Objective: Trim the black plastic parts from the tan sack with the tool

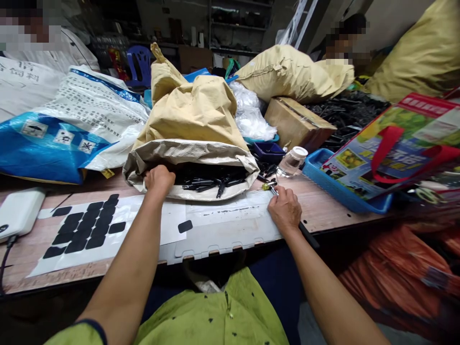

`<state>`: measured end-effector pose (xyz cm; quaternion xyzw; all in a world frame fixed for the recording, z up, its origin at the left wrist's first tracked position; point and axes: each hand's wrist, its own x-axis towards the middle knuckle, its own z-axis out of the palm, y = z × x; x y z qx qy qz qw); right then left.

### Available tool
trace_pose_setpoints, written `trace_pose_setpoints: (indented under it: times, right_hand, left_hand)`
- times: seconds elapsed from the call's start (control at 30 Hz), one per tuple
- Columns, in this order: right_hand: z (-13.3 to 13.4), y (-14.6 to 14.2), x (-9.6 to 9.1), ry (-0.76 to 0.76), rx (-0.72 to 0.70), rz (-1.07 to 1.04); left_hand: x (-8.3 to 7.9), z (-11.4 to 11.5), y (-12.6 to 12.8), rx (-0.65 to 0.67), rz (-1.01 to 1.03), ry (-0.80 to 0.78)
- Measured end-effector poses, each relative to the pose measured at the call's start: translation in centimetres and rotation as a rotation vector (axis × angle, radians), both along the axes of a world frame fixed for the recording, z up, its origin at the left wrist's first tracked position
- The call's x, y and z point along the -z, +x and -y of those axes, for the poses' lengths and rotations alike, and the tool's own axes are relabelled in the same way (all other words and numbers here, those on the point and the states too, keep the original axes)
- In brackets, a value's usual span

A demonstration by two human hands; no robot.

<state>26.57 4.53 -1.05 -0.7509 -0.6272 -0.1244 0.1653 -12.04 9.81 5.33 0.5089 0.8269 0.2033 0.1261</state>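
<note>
A tan woven sack (pixel 196 108) lies on the table with its mouth facing me, rim folded back. Inside the mouth sit several black plastic parts (pixel 208 183). My left hand (pixel 160 179) is closed on the left side of the sack's rim, fingertips partly hidden. To the right of the sack, my right hand (pixel 285 208) is closed around a black-handled tool (pixel 308 234). Its handle sticks out below the palm toward the table edge, and a bit of metal shows above the fingers. A small yellow piece (pixel 266 186) lies just beyond that hand.
Black rounded pads (pixel 86 225) lie on white sheets at left, beside a white power bank (pixel 21 213). Right of the sack stand a lidded clear jar (pixel 292 162), a blue basket (pixel 348 201) and a printed bag (pixel 398 143). Behind are a cardboard box (pixel 298 122) and two people.
</note>
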Motion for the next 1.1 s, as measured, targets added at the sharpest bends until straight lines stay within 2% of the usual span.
trace_pose_setpoints:
  times: [0.07, 0.1, 0.2, 0.3, 0.4, 0.53, 0.63, 0.77, 0.8, 0.9, 1.0, 1.1]
  right_hand:
    - [0.0, 0.0, 0.0, 0.002, -0.004, 0.000]
    - [0.0, 0.0, -0.1, 0.004, -0.003, 0.002]
    - [0.1, -0.1, -0.2, 0.011, 0.002, 0.004]
    - [0.2, -0.1, -0.1, 0.020, 0.002, -0.007]
    - [0.3, 0.1, 0.2, 0.024, -0.002, -0.031]
    - [-0.1, 0.6, 0.2, -0.001, -0.013, -0.079]
    - [0.1, 0.8, -0.8, -0.017, -0.018, -0.200]
    - [2.5, -0.8, -3.1, 0.171, -0.025, -0.494]
    - [3.6, -1.6, -3.6, 0.196, -0.076, -0.591]
    - [7.1, -4.6, -4.5, 0.071, -0.358, -0.827]
    - [9.8, -7.5, -4.5, -0.017, -0.545, -0.843]
    - [10.9, -9.2, -4.1, -0.006, -0.623, -0.789]
  left_hand:
    - [0.0, 3.2, 2.0, -0.005, -0.085, 0.073]
    - [0.3, 4.9, 3.4, 0.055, -0.087, 0.136]
    - [1.7, 9.2, 7.9, 0.428, 0.154, 0.205]
    - [3.8, 11.5, 10.9, 0.632, 0.222, 0.182]
    - [5.2, 12.0, 11.5, 0.675, 0.203, 0.169]
    - [5.6, 11.5, 10.6, 0.661, 0.272, 0.192]
    - [5.3, 11.4, 10.4, 0.638, 0.318, 0.188]
    - [5.1, 11.4, 10.6, 0.629, 0.348, 0.196]
    - [5.1, 11.3, 10.6, 0.625, 0.354, 0.196]
    - [5.2, 11.2, 10.5, 0.620, 0.372, 0.180]
    - [5.2, 11.1, 10.2, 0.636, 0.397, 0.165]
    - [5.1, 11.1, 10.0, 0.642, 0.415, 0.161]
